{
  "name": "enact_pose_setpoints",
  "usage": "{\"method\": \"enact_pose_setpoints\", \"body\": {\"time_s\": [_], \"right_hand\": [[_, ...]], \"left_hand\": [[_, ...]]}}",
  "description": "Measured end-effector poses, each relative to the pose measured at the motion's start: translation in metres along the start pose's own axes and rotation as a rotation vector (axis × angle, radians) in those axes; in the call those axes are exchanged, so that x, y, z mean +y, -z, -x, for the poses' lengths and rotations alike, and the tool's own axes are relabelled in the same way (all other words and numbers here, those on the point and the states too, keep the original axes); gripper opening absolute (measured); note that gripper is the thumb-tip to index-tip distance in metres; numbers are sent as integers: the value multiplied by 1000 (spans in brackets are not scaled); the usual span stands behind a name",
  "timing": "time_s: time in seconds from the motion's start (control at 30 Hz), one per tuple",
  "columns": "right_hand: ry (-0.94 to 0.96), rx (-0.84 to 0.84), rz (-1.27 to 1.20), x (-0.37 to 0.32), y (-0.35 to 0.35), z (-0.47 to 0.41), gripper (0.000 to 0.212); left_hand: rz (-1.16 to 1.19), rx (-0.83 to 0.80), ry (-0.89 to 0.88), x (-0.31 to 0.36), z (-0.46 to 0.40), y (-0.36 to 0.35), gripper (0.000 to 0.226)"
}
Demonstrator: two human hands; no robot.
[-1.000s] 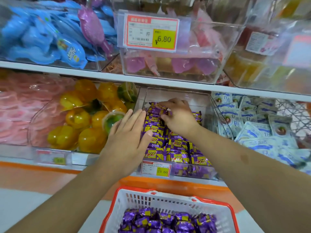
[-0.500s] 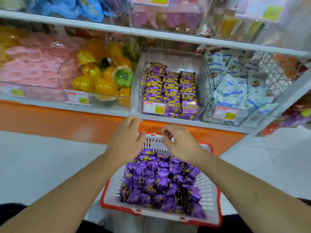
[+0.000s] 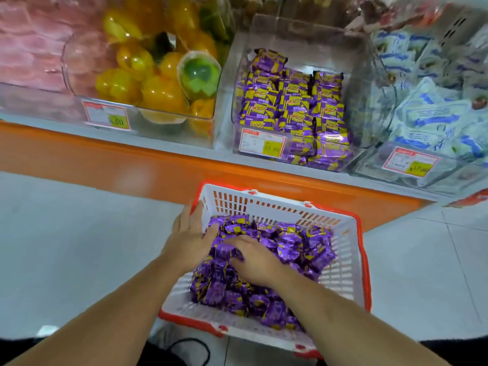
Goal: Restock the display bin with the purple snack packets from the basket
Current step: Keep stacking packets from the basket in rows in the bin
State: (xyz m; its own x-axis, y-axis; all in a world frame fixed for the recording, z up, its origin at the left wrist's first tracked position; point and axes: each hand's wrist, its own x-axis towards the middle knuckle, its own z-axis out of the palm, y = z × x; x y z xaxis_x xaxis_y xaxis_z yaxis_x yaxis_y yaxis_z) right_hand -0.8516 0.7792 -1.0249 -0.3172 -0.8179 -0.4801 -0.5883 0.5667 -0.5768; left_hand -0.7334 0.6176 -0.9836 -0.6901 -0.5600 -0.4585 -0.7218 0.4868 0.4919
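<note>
We had both hands down in the white basket (image 3: 340,249) with the red rim, on the floor near us. Our left hand (image 3: 188,240) lay at its left wall, thumb pressed into the heap of purple snack packets (image 3: 290,249); whether it gripped any we could not tell. Our right hand (image 3: 254,256) rested on the heap, fingers curled down into the packets; whether it held one we could not tell. Farther off, the clear display bin (image 3: 298,30) on the shelf held rows of the same packets.
</note>
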Motion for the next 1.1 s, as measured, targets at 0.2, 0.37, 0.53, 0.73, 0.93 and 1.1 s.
{"method": "enact_pose_setpoints", "body": {"time_s": [0.2,0.37,0.53,0.73,0.93,1.1], "right_hand": [[-11,-108,-1,7,-35,-50,57],[-52,-8,-26,16,-47,-52,29],[-57,117,-97,13,-25,-31,12],[44,150,-213,-20,51,16,11],[153,370,-283,-53,130,74,39],[303,583,-189,-81,194,131,68]], "left_hand": [[71,-48,32,0,-4,3,73],[52,-44,41,2,-4,2,74],[20,-63,62,8,-3,4,74],[41,-85,125,22,0,16,75],[114,61,-87,78,16,55,39],[614,-133,-168,151,49,120,30]]}}
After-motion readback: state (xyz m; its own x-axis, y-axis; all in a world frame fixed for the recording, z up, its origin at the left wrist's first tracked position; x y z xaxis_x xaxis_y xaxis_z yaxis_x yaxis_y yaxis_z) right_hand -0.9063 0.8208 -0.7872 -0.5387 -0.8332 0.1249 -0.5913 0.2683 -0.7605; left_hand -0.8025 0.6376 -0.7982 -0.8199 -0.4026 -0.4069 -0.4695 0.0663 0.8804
